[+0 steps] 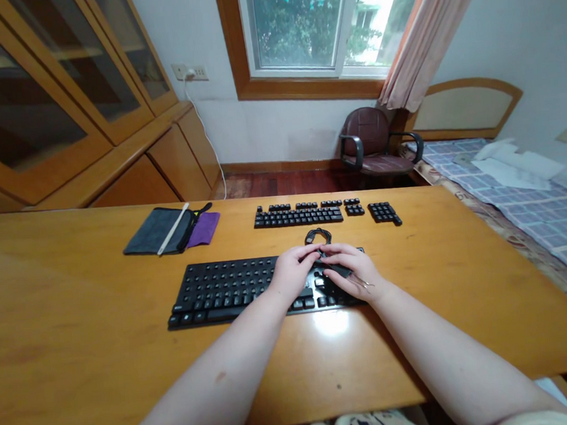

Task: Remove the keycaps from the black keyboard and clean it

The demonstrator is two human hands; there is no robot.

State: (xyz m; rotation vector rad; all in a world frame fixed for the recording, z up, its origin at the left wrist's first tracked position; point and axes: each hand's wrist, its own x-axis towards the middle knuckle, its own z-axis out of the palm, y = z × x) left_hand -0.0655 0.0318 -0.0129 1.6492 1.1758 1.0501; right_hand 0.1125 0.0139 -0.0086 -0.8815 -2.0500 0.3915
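A black keyboard (230,286) lies in front of me, with many key positions bare in its upper rows and keycaps fitted along the lower rows. My left hand (292,269) is over its right half, thumb and fingers drawn together in a pinch; whatever is between them is too small to tell. Beside it, fingertips almost meeting, my right hand (351,269) curls over the number-pad end. Thin metal wires (363,283) stick out from under the right palm, like those of a keycap puller; its handle is mostly hidden. A coiled black cable (318,235) lies just behind the fingers.
Loose black keycaps (298,217) are laid out in rows farther back, with a number-pad block (384,213) to their right. At the left are a dark grey pouch (153,230), a pale stick (174,229) and a purple cloth (204,228). Beyond the wooden table (85,322) stands a chair (369,139).
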